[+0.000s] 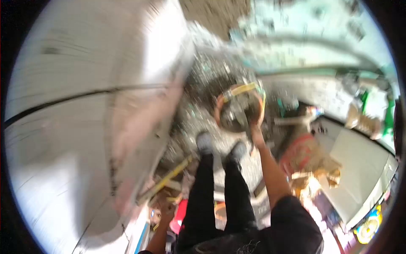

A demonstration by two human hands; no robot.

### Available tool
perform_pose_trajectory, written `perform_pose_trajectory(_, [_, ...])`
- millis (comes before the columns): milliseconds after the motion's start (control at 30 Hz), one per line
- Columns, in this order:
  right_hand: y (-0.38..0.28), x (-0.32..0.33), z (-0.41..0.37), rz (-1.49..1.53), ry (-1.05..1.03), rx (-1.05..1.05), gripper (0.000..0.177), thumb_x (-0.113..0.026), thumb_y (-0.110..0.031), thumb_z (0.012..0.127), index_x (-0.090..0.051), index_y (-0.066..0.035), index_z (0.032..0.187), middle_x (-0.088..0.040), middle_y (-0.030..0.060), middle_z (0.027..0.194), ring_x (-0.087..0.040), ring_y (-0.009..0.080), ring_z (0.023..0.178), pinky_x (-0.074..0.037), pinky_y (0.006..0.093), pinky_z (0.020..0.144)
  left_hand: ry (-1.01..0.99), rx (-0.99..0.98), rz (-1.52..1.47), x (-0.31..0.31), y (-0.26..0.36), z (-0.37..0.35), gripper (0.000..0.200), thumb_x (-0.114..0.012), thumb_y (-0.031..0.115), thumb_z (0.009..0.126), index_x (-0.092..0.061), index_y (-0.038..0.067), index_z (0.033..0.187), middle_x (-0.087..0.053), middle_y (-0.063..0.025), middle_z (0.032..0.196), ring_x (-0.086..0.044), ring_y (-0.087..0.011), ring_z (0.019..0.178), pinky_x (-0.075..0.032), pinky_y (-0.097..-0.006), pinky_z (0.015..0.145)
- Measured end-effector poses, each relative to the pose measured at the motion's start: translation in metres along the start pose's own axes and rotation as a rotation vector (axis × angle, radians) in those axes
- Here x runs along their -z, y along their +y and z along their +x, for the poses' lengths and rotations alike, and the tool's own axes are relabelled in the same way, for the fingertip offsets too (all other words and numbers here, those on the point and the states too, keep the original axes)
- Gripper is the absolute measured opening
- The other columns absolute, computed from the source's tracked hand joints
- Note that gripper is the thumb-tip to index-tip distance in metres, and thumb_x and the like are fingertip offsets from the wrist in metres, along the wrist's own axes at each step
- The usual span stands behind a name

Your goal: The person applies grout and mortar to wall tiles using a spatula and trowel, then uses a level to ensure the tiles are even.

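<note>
Motion blurs much of the view. My right hand (255,126) is at the lower right edge of a round, orange-rimmed container (218,111), with its fingers seemingly closed on the rim. Dark grey material and a flat grey shape show inside the container, too smeared to name. A yellow strip (243,89) crosses its far edge. Low on the left, my left hand (165,211) hangs beside my leg, near a long yellow bar (171,174). The fingers of that hand are too blurred to show whether they hold anything.
My shoes (204,143) stand on rough, littered grey ground. A large whitish surface (63,148) rises along the left. To the right are a red-marked brown sack (302,154), a pale box-like panel (359,156) and green packaging (372,103). A red object (179,216) lies near my left leg.
</note>
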State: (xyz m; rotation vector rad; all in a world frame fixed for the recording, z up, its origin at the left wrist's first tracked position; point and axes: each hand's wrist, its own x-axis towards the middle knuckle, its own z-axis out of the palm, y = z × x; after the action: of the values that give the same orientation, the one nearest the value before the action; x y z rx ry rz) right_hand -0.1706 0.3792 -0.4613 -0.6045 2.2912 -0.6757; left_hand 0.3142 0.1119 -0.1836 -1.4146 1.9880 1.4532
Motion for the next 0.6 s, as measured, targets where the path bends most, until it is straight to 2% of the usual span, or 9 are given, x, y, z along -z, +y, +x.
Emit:
perform_pose_trajectory(33, [0.035, -0.034, -0.019, -0.414, 0.06, 0.186, 0.045, -0.037, -0.017, 0.083, -0.041, -0.002, 0.125, -0.042, 0.0152, 0.13, -0.027, 0.0298, 0.129, -0.008, 0.0552, 0.103, 0.005, 0.015, 0.014, 0.002, 0.011, 0.002, 0.014, -0.059, 0.01, 0.075, -0.058, 0.004, 0.088, -0.056, -0.0063, 0.067, -0.052, -0.0138, 0.06, -0.043, -0.0303, 0.054])
perform_pose_trajectory(67, [-0.009, -0.016, -0.03, -0.166, 0.102, 0.075, 0.038, -0.038, -0.023, 0.084, -0.05, -0.012, 0.119, -0.044, 0.0109, 0.129, -0.026, 0.0287, 0.13, 0.001, 0.0614, 0.099, 0.005, 0.03, 0.024, 0.007, 0.023, 0.0, 0.014, -0.059, 0.012, 0.075, -0.058, 0.004, 0.087, -0.057, -0.0071, 0.069, -0.053, -0.0151, 0.062, -0.044, -0.0312, 0.056])
perform_pose_trajectory(100, [-0.132, 0.082, -0.044, -0.124, -0.145, 0.045, 0.029, -0.046, -0.021, 0.081, -0.057, -0.019, 0.108, -0.047, 0.0093, 0.125, -0.029, 0.028, 0.128, -0.002, 0.0573, 0.102, 0.005, 0.043, 0.03, 0.01, 0.033, -0.001, 0.014, -0.059, 0.013, 0.075, -0.059, 0.004, 0.087, -0.058, -0.0078, 0.072, -0.054, -0.0165, 0.065, -0.045, -0.0321, 0.058])
perform_pose_trajectory(200, [-0.33, 0.191, -0.061, 1.11, -0.001, -0.365, 0.024, -0.057, -0.004, 0.075, -0.057, -0.007, 0.099, -0.057, 0.0067, 0.103, -0.052, 0.0186, 0.097, -0.038, 0.036, 0.089, -0.02, 0.146, 0.091, 0.025, 0.072, 0.007, 0.018, -0.061, 0.02, 0.075, -0.061, 0.005, 0.086, -0.061, -0.0092, 0.077, -0.058, -0.0192, 0.069, -0.047, -0.0336, 0.062])
perform_pose_trajectory(233, [-0.362, 0.209, -0.064, 1.093, 0.163, 0.028, 0.022, -0.056, -0.005, 0.077, -0.055, -0.001, 0.099, -0.059, 0.0068, 0.096, -0.055, 0.0158, 0.087, -0.044, 0.0298, 0.076, -0.051, 0.236, 0.136, 0.028, 0.083, 0.006, 0.022, -0.063, 0.024, 0.076, -0.061, 0.006, 0.087, -0.062, -0.009, 0.076, -0.059, -0.0194, 0.068, -0.048, -0.0332, 0.062])
perform_pose_trajectory(367, [-0.52, 0.35, -0.082, 0.455, 0.196, 0.275, 0.034, -0.052, -0.008, 0.078, -0.051, 0.002, 0.111, -0.059, 0.0156, 0.097, -0.056, 0.0249, 0.093, -0.041, 0.0301, 0.084, 0.027, 0.029, -0.091, 0.038, 0.095, 0.008, 0.029, -0.065, 0.028, 0.075, -0.061, 0.003, 0.089, -0.062, -0.0084, 0.073, -0.059, -0.0171, 0.065, -0.047, -0.0315, 0.061])
perform_pose_trajectory(500, [-0.598, 0.416, -0.033, 0.074, 0.732, 0.825, 0.042, -0.051, -0.016, 0.081, -0.048, -0.001, 0.119, -0.06, 0.0155, 0.082, -0.055, 0.0214, 0.07, -0.043, 0.0333, 0.065, 0.042, -0.017, 0.208, 0.053, 0.107, 0.012, 0.032, -0.063, 0.032, 0.073, -0.062, 0.005, 0.09, -0.064, -0.012, 0.08, -0.062, -0.0248, 0.078, -0.048, -0.0371, 0.069])
perform_pose_trajectory(533, [-0.633, 0.441, -0.048, 0.172, 0.524, 0.59, 0.042, -0.053, -0.017, 0.08, -0.048, 0.0, 0.118, -0.061, 0.0203, 0.092, -0.059, 0.0262, 0.076, -0.044, 0.0339, 0.07, 0.026, 0.007, 0.238, 0.057, 0.105, 0.012, 0.032, -0.063, 0.032, 0.073, -0.062, 0.004, 0.09, -0.064, -0.0128, 0.08, -0.062, -0.0255, 0.078, -0.048, -0.0376, 0.069])
perform_pose_trajectory(600, [-0.666, 0.465, -0.038, 0.091, 0.614, 0.632, 0.041, -0.052, -0.016, 0.08, -0.049, 0.002, 0.117, -0.061, 0.0218, 0.093, -0.059, 0.0226, 0.077, -0.045, 0.0328, 0.071, 0.08, 0.119, 0.047, 0.069, 0.126, 0.005, 0.029, -0.063, 0.03, 0.073, -0.063, 0.005, 0.087, -0.064, -0.0135, 0.079, -0.063, -0.0245, 0.076, -0.049, -0.0372, 0.067])
